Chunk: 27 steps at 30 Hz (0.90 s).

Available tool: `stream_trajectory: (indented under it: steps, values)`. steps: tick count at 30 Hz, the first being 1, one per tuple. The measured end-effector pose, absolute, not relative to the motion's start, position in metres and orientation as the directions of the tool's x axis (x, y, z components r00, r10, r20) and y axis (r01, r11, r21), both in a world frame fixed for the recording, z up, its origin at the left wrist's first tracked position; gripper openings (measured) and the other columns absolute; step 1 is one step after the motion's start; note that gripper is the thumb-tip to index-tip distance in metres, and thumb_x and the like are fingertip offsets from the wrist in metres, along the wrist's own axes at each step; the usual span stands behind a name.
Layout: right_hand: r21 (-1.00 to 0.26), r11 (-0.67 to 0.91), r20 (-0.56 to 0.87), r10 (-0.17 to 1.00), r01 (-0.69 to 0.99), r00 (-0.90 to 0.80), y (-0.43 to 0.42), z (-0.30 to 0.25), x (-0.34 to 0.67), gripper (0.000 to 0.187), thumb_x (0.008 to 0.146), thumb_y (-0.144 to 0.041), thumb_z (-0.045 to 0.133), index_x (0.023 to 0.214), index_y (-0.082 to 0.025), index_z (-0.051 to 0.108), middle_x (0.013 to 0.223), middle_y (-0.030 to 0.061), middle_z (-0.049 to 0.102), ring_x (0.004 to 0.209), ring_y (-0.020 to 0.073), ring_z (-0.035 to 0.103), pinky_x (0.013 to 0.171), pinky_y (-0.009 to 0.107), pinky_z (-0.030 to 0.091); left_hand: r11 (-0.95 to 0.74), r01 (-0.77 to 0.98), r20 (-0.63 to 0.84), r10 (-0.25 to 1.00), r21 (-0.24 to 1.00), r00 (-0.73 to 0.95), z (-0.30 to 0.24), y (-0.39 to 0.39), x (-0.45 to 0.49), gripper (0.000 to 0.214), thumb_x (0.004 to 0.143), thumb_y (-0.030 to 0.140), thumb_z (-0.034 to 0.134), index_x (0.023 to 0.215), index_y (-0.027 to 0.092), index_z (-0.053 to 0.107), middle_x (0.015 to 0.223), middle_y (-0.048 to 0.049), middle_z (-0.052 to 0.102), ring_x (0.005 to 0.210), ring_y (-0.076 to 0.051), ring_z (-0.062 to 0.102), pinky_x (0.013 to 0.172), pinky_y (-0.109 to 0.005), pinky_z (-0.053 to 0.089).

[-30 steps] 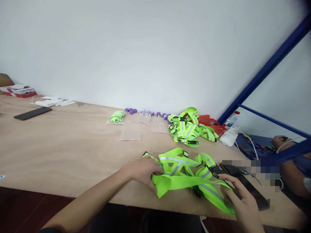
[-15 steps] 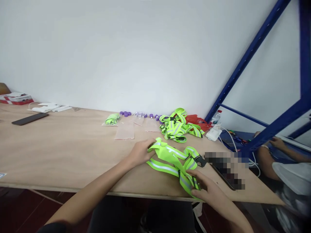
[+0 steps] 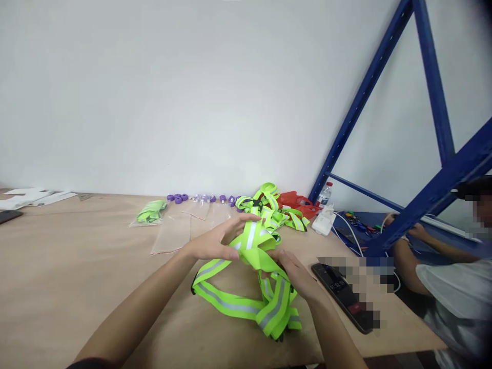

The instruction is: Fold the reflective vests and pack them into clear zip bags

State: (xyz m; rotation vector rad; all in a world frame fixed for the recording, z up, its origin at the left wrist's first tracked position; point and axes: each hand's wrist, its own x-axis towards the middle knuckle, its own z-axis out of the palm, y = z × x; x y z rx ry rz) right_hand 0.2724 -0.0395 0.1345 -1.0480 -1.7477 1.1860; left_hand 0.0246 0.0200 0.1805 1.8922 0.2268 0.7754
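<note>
Both my hands hold a neon green reflective strap vest [image 3: 246, 300] lifted partly off the wooden table [image 3: 77, 287]. My left hand [image 3: 219, 241] grips the top of the straps, fingers curled over the fabric. My right hand [image 3: 294, 271] pinches the straps just to the right and below. The loops with grey reflective stripes hang down and rest on the table near its front edge.
A pile of similar green vests [image 3: 269, 207] lies at the back by a red bag [image 3: 295, 200]. Clear plastic bags [image 3: 171, 236], one bagged vest [image 3: 150, 212] and purple rings [image 3: 177, 198] sit behind. A black phone [image 3: 346, 300] lies right. Another person [image 3: 446, 287] sits by a blue rack [image 3: 423, 200].
I have raised the vest off the table and gathered it between both hands. My right hand moved up from the lower strap. The view has swung to the right.
</note>
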Motion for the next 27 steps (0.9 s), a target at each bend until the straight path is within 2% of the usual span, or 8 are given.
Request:
stream_trajectory:
  steps: [3, 6, 12, 16, 19, 22, 24, 27]
  values:
    - [-0.936, 0.311, 0.211, 0.871, 0.165, -0.444, -0.018, 0.150, 0.261, 0.059, 0.092, -0.072, 0.045, 0.093, -0.021, 0.075, 0.083, 0.0049, 0.073, 0.082, 0.0245, 0.070, 0.079, 0.037, 0.055, -0.562, 0.001, 0.419, 0.617, 0.827, 0.666, 0.192, 0.027, 0.027, 0.056, 0.088, 0.045, 0.071, 0.139, 0.028, 0.053, 0.144, -0.0103, 0.052, 0.127, -0.030, 0.053, 0.105, -0.044, 0.043]
    - [-0.942, 0.321, 0.241, 0.844, 0.093, -0.479, 0.000, 0.165, 0.240, 0.050, 0.088, -0.068, 0.058, 0.093, -0.020, 0.070, 0.083, 0.0039, 0.072, 0.076, 0.0222, 0.069, 0.074, 0.036, 0.056, -0.671, 0.112, 0.502, 0.645, 0.733, 0.576, 0.199, 0.031, 0.023, 0.037, 0.094, 0.032, 0.064, 0.130, 0.028, 0.061, 0.131, -0.0073, 0.062, 0.110, -0.025, 0.059, 0.091, -0.036, 0.049]
    - [-0.906, 0.375, 0.259, 0.857, 0.195, -0.445, 0.025, 0.181, 0.199, 0.027, 0.087, -0.047, 0.066, 0.082, -0.021, 0.061, 0.068, -0.0031, 0.057, 0.061, 0.0144, 0.056, 0.058, 0.026, 0.048, -0.772, 0.194, 0.645, 0.619, 0.605, 0.449, 0.201, 0.046, -0.002, 0.033, 0.096, 0.025, 0.057, 0.129, 0.026, 0.062, 0.124, -0.0064, 0.066, 0.100, -0.023, 0.061, 0.089, -0.034, 0.048]
    - [-0.645, 0.596, 0.557, 0.795, 0.478, -0.239, 0.034, 0.182, 0.182, 0.019, 0.088, -0.032, 0.063, 0.077, -0.024, 0.050, 0.072, -0.0034, 0.051, 0.066, 0.0141, 0.051, 0.059, 0.025, 0.041, -0.737, 0.240, 0.694, 0.675, 0.631, 0.249, 0.201, 0.056, -0.016, 0.037, 0.097, 0.026, 0.056, 0.134, 0.026, 0.061, 0.128, -0.0076, 0.064, 0.090, -0.019, 0.059, 0.075, -0.029, 0.049]
    - [-0.280, 0.675, 0.778, 0.576, 0.683, -0.250, 0.035, 0.182, 0.174, 0.027, 0.089, -0.021, 0.057, 0.070, -0.025, 0.039, 0.064, -0.0044, 0.043, 0.059, 0.0138, 0.042, 0.056, 0.026, 0.033, -0.690, 0.144, 0.682, 0.723, 0.709, 0.109, 0.201, 0.059, -0.020, 0.042, 0.097, 0.028, 0.059, 0.139, 0.026, 0.058, 0.137, -0.0078, 0.059, 0.077, -0.015, 0.055, 0.064, -0.026, 0.047]
    - [0.003, 0.646, 0.854, 0.395, 0.764, -0.338, 0.032, 0.182, 0.167, 0.033, 0.088, -0.013, 0.054, 0.065, -0.024, 0.034, 0.058, -0.0044, 0.038, 0.054, 0.0142, 0.036, 0.053, 0.029, 0.027, -0.692, 0.075, 0.690, 0.722, 0.718, 0.046, 0.200, 0.060, -0.023, 0.042, 0.096, 0.028, 0.061, 0.139, 0.028, 0.059, 0.142, -0.0073, 0.056, 0.071, -0.013, 0.051, 0.063, -0.026, 0.047]
    - [0.045, 0.622, 0.848, 0.390, 0.782, -0.358, 0.031, 0.182, 0.164, 0.032, 0.089, -0.009, 0.050, 0.065, -0.024, 0.034, 0.058, -0.0043, 0.039, 0.052, 0.0135, 0.036, 0.051, 0.029, 0.025, -0.700, 0.035, 0.700, 0.714, 0.713, 0.016, 0.200, 0.060, -0.026, 0.042, 0.096, 0.027, 0.061, 0.138, 0.030, 0.060, 0.149, -0.0074, 0.051, 0.070, -0.012, 0.051, 0.063, -0.028, 0.048]
    - [-0.142, 0.678, 0.746, 0.553, 0.722, -0.372, 0.031, 0.184, 0.164, 0.030, 0.092, -0.017, 0.051, 0.067, -0.024, 0.036, 0.059, -0.0057, 0.041, 0.049, 0.0111, 0.037, 0.048, 0.026, 0.028, -0.683, -0.071, 0.685, 0.729, 0.727, 0.005, 0.201, 0.057, -0.032, 0.039, 0.095, 0.025, 0.063, 0.134, 0.030, 0.063, 0.152, -0.0077, 0.048, 0.073, -0.013, 0.056, 0.064, -0.028, 0.051]
